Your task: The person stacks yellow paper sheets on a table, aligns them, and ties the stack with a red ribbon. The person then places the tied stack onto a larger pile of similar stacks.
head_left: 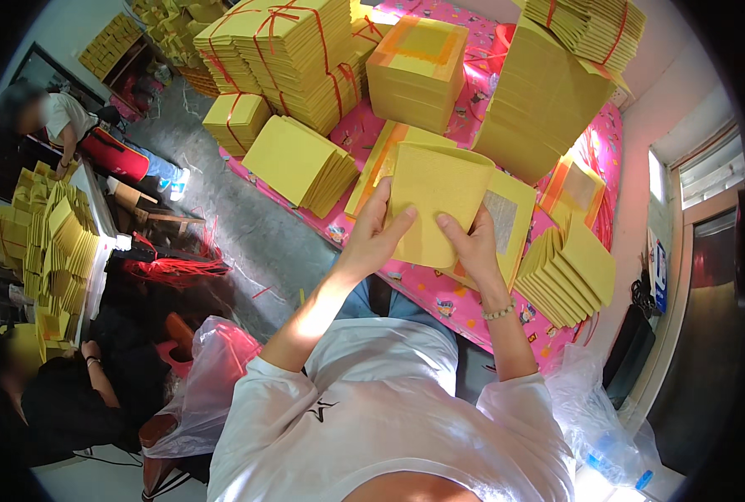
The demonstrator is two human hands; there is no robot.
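Note:
Between both hands I hold a yellow padded envelope point(438, 184), its upper edge slightly bowed apart. My left hand point(379, 230) grips its left side, the thumb lying across the front. On the lower right, my right hand point(473, 243) grips it the same way, thumb on the front and fingers behind. Below it on the pink cloth point(435, 297) lies a flat yellow piece point(513, 222) with a grey patch, partly hidden. A leaning stack of envelopes point(297, 163) is to the left, and a fanned pile point(561, 280) is at the right.
Tall envelope bundles tied with red cord point(285, 54) and a taped yellow block point(418, 71) stand at the back. A big yellow stack point(544, 100) rises at the right. Two other people are by a table of envelopes point(63, 251) at left. Clear plastic bags point(213, 360) hang nearby.

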